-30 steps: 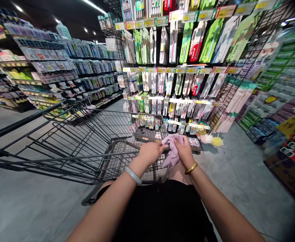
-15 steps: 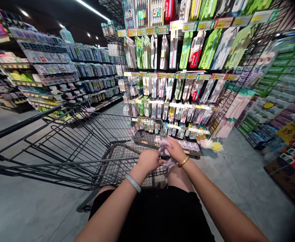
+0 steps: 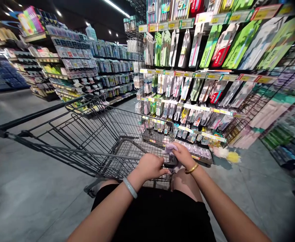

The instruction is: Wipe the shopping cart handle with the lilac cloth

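A black wire shopping cart (image 3: 134, 149) stands in front of my knees, its side turned to me. My left hand (image 3: 151, 167), with a pale bangle at the wrist, is closed over the cart's top side rail near the front corner, thumb pointing right. At that corner a crumpled lilac cloth (image 3: 172, 147) is pinched in my right hand (image 3: 183, 155), which wears a gold bracelet. Part of the cloth hangs below the fingers, beside my bare knee. The fingertips of both hands are partly hidden.
A wire display rack (image 3: 187, 72) of packaged pens or brushes rises just beyond the cart. Pale and yellow fluffy items (image 3: 233, 157) stick out low at its right end. Stocked shelves (image 3: 114, 67) line the left, with grey tiled floor (image 3: 31, 168) around the cart.
The camera view has swung to the right and closer, then settled with the rack shifted rightward in frame. Around the cart corner, my right hand and the cloth have shifted slightly; my left hand stays on the rail.
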Available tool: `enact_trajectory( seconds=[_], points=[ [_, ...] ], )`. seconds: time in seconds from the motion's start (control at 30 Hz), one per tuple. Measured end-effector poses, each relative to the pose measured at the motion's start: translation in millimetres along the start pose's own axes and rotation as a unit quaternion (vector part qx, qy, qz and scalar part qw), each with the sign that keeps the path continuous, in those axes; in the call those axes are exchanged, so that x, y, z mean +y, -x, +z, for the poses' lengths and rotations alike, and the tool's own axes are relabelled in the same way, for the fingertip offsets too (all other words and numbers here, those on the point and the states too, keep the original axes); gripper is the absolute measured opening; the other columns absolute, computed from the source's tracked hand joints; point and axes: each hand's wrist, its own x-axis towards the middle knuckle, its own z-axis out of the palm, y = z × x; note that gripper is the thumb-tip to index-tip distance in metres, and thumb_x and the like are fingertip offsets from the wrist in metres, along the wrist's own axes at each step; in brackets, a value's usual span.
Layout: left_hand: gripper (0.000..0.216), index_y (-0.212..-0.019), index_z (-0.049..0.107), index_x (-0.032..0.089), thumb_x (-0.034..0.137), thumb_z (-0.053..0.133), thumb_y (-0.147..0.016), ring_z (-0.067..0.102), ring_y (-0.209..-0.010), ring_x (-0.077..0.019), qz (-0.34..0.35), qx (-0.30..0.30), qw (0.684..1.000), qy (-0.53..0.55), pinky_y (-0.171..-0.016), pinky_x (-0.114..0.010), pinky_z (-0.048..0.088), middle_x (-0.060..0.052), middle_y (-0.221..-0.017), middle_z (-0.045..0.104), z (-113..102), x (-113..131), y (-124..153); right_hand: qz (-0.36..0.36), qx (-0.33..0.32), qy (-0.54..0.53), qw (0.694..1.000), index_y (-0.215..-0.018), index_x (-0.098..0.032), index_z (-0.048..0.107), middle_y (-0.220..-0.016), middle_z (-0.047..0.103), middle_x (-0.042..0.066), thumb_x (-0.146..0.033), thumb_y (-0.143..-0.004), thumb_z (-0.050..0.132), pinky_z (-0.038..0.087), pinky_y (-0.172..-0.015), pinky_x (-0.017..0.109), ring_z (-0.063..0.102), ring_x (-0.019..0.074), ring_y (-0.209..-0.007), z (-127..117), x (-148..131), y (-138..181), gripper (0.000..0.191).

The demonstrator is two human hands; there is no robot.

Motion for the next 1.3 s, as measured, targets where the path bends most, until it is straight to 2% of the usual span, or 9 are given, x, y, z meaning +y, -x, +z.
enact_trajectory(
  seconds=[0.23, 0.33, 0.57, 0.73, 0.8, 0.9, 1.03, 1.2, 1.3],
  points=[
    [0.072, -0.083, 0.064, 0.020, 0.079, 0.023, -0.083, 0.064, -0.069, -0.0230, 0.006, -0.015, 1.000, 0.002, -0.062, -0.030, 0.040, -0.008, -0.072, 0.067, -6, -26, 31, -0.157, -0.127, -0.046, 0.978, -0.109, -0.023, 0.064, -0.118, 0.065, 0.006, -0.007, -0.080, 0.044, 0.036, -0.108, 0.044, 0.055, 0.0216, -0.117, 10, -23, 23, 0.038],
    [0.070, -0.080, 0.063, 0.020, 0.076, 0.022, -0.085, 0.063, -0.068, -0.0213, 0.000, -0.025, 1.000, 0.004, -0.062, -0.029, 0.038, -0.007, -0.071, 0.066, -8, -37, 43, -0.181, -0.151, -0.020, 0.972, -0.112, -0.022, 0.063, -0.118, 0.065, 0.007, -0.005, -0.080, 0.042, 0.040, -0.104, 0.041, 0.055, 0.0205, -0.115, 12, -12, -4, 0.042],
    [0.070, -0.072, 0.064, 0.019, 0.066, 0.016, -0.092, 0.061, -0.065, -0.0207, -0.038, -0.067, 0.997, 0.017, -0.060, -0.030, 0.036, -0.007, -0.067, 0.066, -19, -46, 47, -0.074, -0.054, 0.114, 0.989, -0.098, -0.017, 0.067, -0.107, 0.068, 0.008, -0.002, -0.073, 0.047, 0.039, -0.099, 0.038, 0.057, 0.0228, -0.106, 21, 21, -85, 0.035],
    [0.070, -0.079, 0.066, 0.021, 0.065, 0.013, -0.093, 0.065, -0.074, -0.0223, -0.068, -0.031, 0.995, 0.059, -0.065, -0.031, 0.040, -0.007, -0.077, 0.070, -29, -27, 24, -0.193, -0.221, 0.125, 0.948, -0.094, -0.023, 0.068, -0.090, 0.069, 0.001, -0.009, -0.080, 0.052, 0.038, -0.097, 0.034, 0.060, 0.0176, -0.090, 23, 14, -105, 0.025],
    [0.069, -0.091, 0.067, 0.022, 0.068, 0.016, -0.092, 0.066, -0.080, -0.0236, -0.076, -0.024, 0.993, 0.085, -0.067, -0.031, 0.043, -0.007, -0.084, 0.071, -29, -18, 12, -0.179, -0.236, 0.122, 0.947, -0.090, -0.022, 0.068, -0.088, 0.067, 0.003, -0.011, -0.082, 0.054, 0.040, -0.091, 0.032, 0.060, 0.0183, -0.090, 17, 21, -120, 0.020],
    [0.069, -0.106, 0.064, 0.022, 0.073, 0.021, -0.088, 0.067, -0.082, -0.0266, -0.093, -0.067, 0.989, 0.096, -0.069, -0.033, 0.046, -0.008, -0.087, 0.071, -21, -9, 0, -0.078, -0.128, 0.075, 0.986, -0.080, -0.021, 0.068, -0.084, 0.065, 0.005, -0.014, -0.079, 0.061, 0.038, -0.096, 0.034, 0.057, 0.0214, -0.095, 8, 44, -147, 0.010],
    [0.069, -0.109, 0.063, 0.022, 0.073, 0.022, -0.087, 0.067, -0.082, -0.0290, -0.105, -0.119, 0.983, 0.094, -0.070, -0.036, 0.048, -0.010, -0.086, 0.071, -10, -7, -2, 0.013, 0.014, 0.004, 1.000, -0.097, -0.021, 0.068, -0.113, 0.062, 0.009, -0.016, -0.076, 0.060, 0.033, -0.106, 0.041, 0.050, 0.0239, -0.115, 17, 74, -161, 0.022],
    [0.060, -0.104, 0.063, 0.021, 0.068, 0.029, -0.088, 0.067, -0.083, -0.0289, -0.122, -0.136, 0.977, 0.112, -0.072, -0.037, 0.049, -0.010, -0.085, 0.071, -10, -8, 2, 0.093, 0.136, -0.108, 0.980, -0.129, -0.017, 0.049, -0.122, 0.061, 0.012, -0.032, -0.090, 0.042, 0.045, -0.097, 0.040, 0.057, 0.0209, -0.112, 66, 91, -119, 0.042],
    [0.055, -0.105, 0.062, 0.022, 0.065, 0.031, -0.089, 0.067, -0.083, -0.0290, -0.118, -0.144, 0.974, 0.127, -0.072, -0.037, 0.049, -0.009, -0.086, 0.072, -12, -8, 3, 0.138, 0.245, -0.233, 0.931, -0.137, -0.018, 0.037, -0.124, 0.060, 0.012, -0.042, -0.094, 0.032, 0.047, -0.096, 0.037, 0.057, 0.0188, -0.115, 102, 94, -84, 0.050]
  ],
)
